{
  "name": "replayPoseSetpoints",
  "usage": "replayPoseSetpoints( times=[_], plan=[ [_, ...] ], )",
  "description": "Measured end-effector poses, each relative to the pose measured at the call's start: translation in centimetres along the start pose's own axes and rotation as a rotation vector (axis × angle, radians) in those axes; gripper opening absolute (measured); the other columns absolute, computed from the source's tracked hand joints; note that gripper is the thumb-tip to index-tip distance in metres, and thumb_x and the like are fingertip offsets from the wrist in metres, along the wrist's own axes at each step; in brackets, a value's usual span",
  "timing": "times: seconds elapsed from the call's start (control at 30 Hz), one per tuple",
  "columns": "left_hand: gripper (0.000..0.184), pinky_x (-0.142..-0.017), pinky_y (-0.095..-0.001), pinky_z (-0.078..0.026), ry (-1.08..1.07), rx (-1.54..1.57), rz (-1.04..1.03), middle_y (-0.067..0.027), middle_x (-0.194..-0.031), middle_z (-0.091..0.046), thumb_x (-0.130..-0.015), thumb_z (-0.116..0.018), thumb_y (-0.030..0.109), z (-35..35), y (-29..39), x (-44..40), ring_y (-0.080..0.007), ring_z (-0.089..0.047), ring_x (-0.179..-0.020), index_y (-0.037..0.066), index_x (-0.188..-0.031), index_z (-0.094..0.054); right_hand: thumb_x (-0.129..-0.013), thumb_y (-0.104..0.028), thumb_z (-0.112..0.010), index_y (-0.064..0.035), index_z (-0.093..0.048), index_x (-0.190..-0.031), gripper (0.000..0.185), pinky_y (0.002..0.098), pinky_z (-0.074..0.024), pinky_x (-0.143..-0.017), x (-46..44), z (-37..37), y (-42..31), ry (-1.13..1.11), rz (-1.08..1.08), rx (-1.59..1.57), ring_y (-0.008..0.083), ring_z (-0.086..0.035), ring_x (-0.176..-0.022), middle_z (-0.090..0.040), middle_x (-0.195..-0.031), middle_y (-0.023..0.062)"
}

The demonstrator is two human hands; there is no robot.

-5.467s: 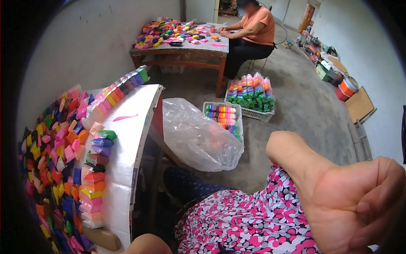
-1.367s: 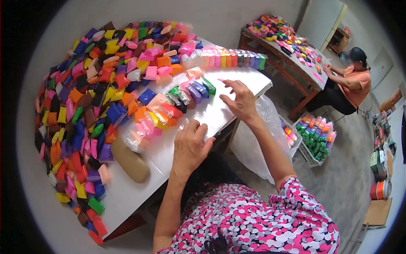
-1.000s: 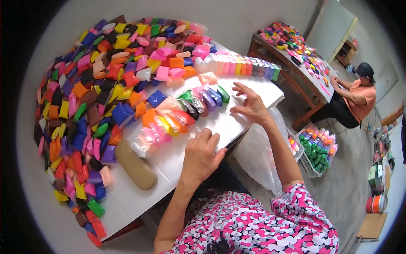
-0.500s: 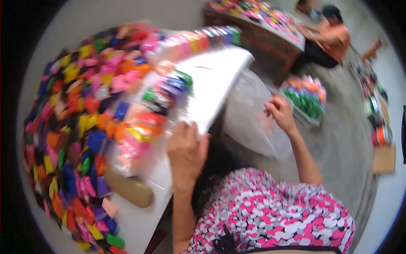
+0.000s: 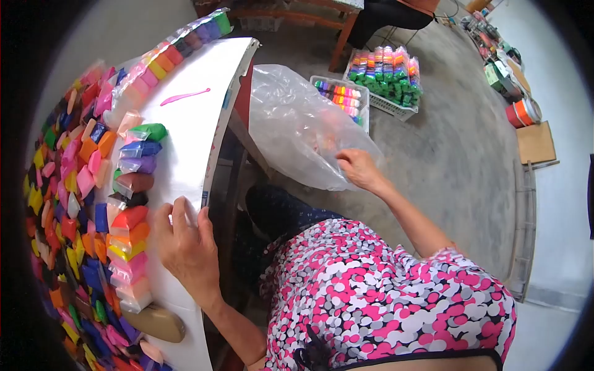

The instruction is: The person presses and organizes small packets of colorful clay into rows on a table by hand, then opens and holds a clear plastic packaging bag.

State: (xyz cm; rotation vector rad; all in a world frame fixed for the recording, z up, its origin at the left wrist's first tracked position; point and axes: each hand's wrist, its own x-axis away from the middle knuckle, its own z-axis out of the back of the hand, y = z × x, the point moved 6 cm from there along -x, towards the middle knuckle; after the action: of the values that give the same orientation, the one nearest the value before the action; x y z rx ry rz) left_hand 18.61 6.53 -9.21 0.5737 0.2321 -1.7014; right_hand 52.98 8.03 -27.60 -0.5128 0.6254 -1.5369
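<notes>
My left hand (image 5: 185, 247) is over the white tabletop (image 5: 185, 133), fingers bent and apart, holding nothing I can see. Beside its fingertips lies a row of wrapped soft clay packets (image 5: 130, 241) in red, orange, yellow and pink. Further up, another group of packets (image 5: 139, 157) runs from green to black. My right hand (image 5: 362, 170) has its fingers curled together at the edge of a large clear plastic bag (image 5: 291, 123). Whatever is between those fingers, if anything, is hidden.
Loose coloured packets (image 5: 68, 216) heap along the left. A long packed strip (image 5: 167, 59), a pink plastic tool (image 5: 185, 96) and a tan block (image 5: 154, 323) lie on the table. Baskets of packets (image 5: 383, 77) stand on the floor, near another person's legs (image 5: 387, 25).
The view has swung, and the table and baskets show from a new angle. My right hand has come down to the bag's edge. My left hand remains beside the row of packets.
</notes>
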Motion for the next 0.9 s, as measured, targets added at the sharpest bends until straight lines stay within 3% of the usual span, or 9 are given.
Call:
replayPoseSetpoints(
  times=[0.1,0.17,0.27,0.33,0.43,0.57,0.73,0.9],
  plan=[
    [0.035,-0.078,-0.0429,-0.047,0.001,-0.017,-0.008,-0.0169,-0.106,-0.058,-0.081,-0.072,0.013,-0.1,0.2,-0.1,-0.0356,-0.059,-0.096,0.004,-0.113,-0.060,-0.082,-0.012,-0.053,0.0012,-0.068,-0.100,0.027,0.0427,-0.0506,-0.080,-5.6,-5.7,1.6,-0.272,0.106,0.129,0.0373,-0.065,-0.092,-0.067,-0.095,0.0235],
    [0.035,-0.078,-0.0431,-0.047,0.000,-0.023,-0.009,-0.0159,-0.107,-0.057,-0.081,-0.072,0.013,-0.2,0.4,-0.2,-0.0356,-0.058,-0.096,0.004,-0.113,-0.060,-0.082,-0.012,-0.052,0.0023,-0.068,-0.100,0.029,0.0445,-0.0508,-0.082,-9.7,-11.2,5.0,-0.538,0.099,0.335,0.0389,-0.065,-0.095,-0.067,-0.097,0.0261],
    [0.037,-0.080,-0.0434,-0.045,-0.024,-0.027,0.012,-0.0142,-0.108,-0.056,-0.082,-0.071,0.013,-0.1,0.5,-0.4,-0.0357,-0.057,-0.096,0.005,-0.115,-0.059,-0.080,-0.015,-0.054,0.0020,-0.068,-0.098,0.029,0.0456,-0.0508,-0.082,-12.9,-14.1,4.2,-0.780,0.154,0.497,0.0408,-0.064,-0.095,-0.066,-0.096,0.0274],
    [0.039,-0.080,-0.0439,-0.045,-0.053,-0.016,0.036,-0.0145,-0.109,-0.056,-0.081,-0.071,0.013,0.0,0.8,-0.8,-0.0359,-0.057,-0.096,0.005,-0.116,-0.058,-0.077,-0.017,-0.058,0.0016,-0.065,-0.104,0.034,0.0469,-0.0505,-0.080,-13.7,-16.7,4.6,-0.750,0.187,0.486,0.0388,-0.065,-0.095,-0.066,-0.094,0.0256],
    [0.042,-0.082,-0.0442,-0.045,-0.076,0.018,0.064,-0.0161,-0.111,-0.055,-0.080,-0.071,0.013,0.1,0.7,-0.8,-0.0365,-0.056,-0.099,0.005,-0.119,-0.056,-0.077,-0.020,-0.061,0.0010,-0.062,-0.107,0.037,0.0473,-0.0501,-0.078,-14.0,-21.5,7.4,-0.709,0.135,0.156,0.0369,-0.065,-0.093,-0.065,-0.095,0.0247],
    [0.045,-0.079,-0.0448,-0.047,-0.083,-0.002,0.042,-0.0188,-0.108,-0.054,-0.077,-0.073,0.013,0.2,1.1,-1.2,-0.0387,-0.057,-0.097,0.002,-0.117,-0.056,-0.079,-0.021,-0.061,0.0005,-0.062,-0.106,0.035,0.0467,-0.0500,-0.078,-14.3,-22.1,5.3,-0.718,0.051,-0.091,0.0346,-0.065,-0.090,-0.066,-0.095,0.0233],
    [0.045,-0.084,-0.0445,-0.046,-0.138,-0.004,0.100,-0.0181,-0.113,-0.055,-0.079,-0.071,0.012,0.1,1.1,-1.1,-0.0377,-0.056,-0.102,0.005,-0.121,-0.055,-0.081,-0.023,-0.060,-0.0002,-0.062,-0.105,0.033,0.0460,-0.0499,-0.076,-17.5,-22.7,2.3,-0.431,-0.139,0.076,0.0317,-0.064,-0.086,-0.066,-0.094,0.0215],
    [0.045,-0.085,-0.0442,-0.047,-0.147,0.013,0.119,-0.0188,-0.115,-0.055,-0.079,-0.071,0.011,0.0,1.0,-1.0,-0.0376,-0.057,-0.105,0.005,-0.121,-0.055,-0.083,-0.024,-0.060,-0.0008,-0.062,-0.104,0.031,0.0454,-0.0498,-0.075,-16.1,-19.8,4.3,-0.198,-0.272,0.144,0.0288,-0.064,-0.082,-0.067,-0.093,0.0198]
  ],
)
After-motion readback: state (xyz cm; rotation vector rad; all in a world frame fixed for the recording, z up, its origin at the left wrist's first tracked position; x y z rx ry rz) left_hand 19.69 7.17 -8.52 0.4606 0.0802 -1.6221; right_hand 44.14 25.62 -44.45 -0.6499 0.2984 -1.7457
